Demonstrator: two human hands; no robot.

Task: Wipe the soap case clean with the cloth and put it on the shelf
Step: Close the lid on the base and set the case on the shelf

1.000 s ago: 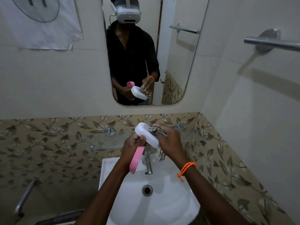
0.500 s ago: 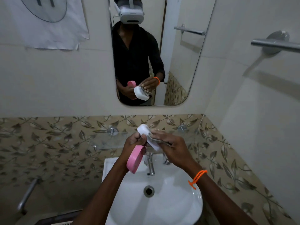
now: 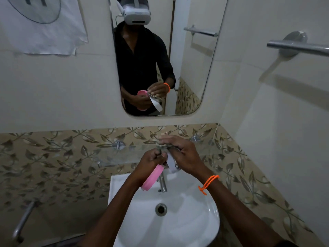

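My left hand (image 3: 153, 162) grips the soap case above the tap: its pink half (image 3: 154, 178) hangs open below the hand and its white half (image 3: 171, 164) shows between my two hands. My right hand (image 3: 183, 154) presses a crumpled grey cloth (image 3: 162, 146) against the white half, covering most of it. Just behind my hands runs the glass shelf (image 3: 114, 155), fixed to the leaf-patterned tiles. The mirror (image 3: 188, 72) reflects both hands and the case.
A white basin (image 3: 187, 220) with a steel tap (image 3: 162, 183) lies right under my hands. A towel bar (image 3: 299, 48) juts from the right wall. A metal pipe (image 3: 23, 220) slants at the lower left. A paper sheet (image 3: 44, 27) hangs on the upper left wall.
The white half has swung from up by the shelf down between my hands. My right hand with the cloth has slid upward over it. The pink half tilted lower.
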